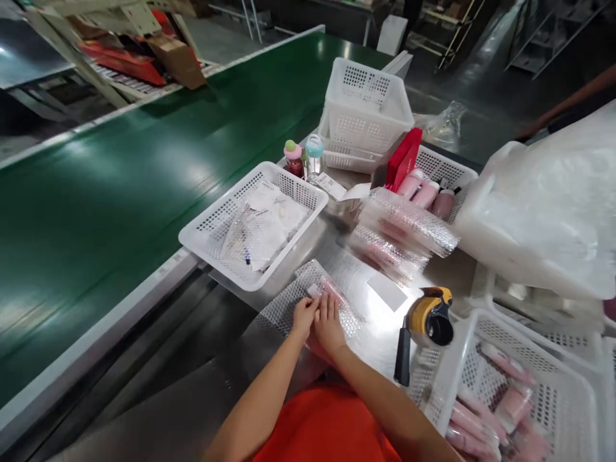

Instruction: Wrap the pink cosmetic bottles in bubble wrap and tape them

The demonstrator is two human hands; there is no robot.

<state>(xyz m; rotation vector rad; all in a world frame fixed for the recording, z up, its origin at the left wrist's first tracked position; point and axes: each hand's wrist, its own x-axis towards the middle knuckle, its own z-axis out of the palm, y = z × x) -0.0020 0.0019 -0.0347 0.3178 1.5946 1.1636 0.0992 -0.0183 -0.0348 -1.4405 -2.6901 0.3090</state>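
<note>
A sheet of bubble wrap [282, 312] lies on the metal table in front of me, partly folded over a pink bottle [335, 290]. The bottle's white end [314, 290] shows near my fingertips. My left hand [304, 317] has its fingers curled and pinched on the wrap beside that end. Flat on the wrapped bottle rests my right hand [329, 324], fingers stretched out side by side. The thumbs are close together, and the wrap under the palms is hidden. To the right stands a yellow tape dispenser [428, 311] with a black handle.
A white basket [192, 237] holding flat packets stands left, beside the green conveyor [144, 173]. Bubble-wrapped rolls [409, 221] lie behind my hands. Another basket [577, 391] holds pink bottles at lower right. Stacked baskets [368, 122] and two small bottles [314, 154] stand farther back.
</note>
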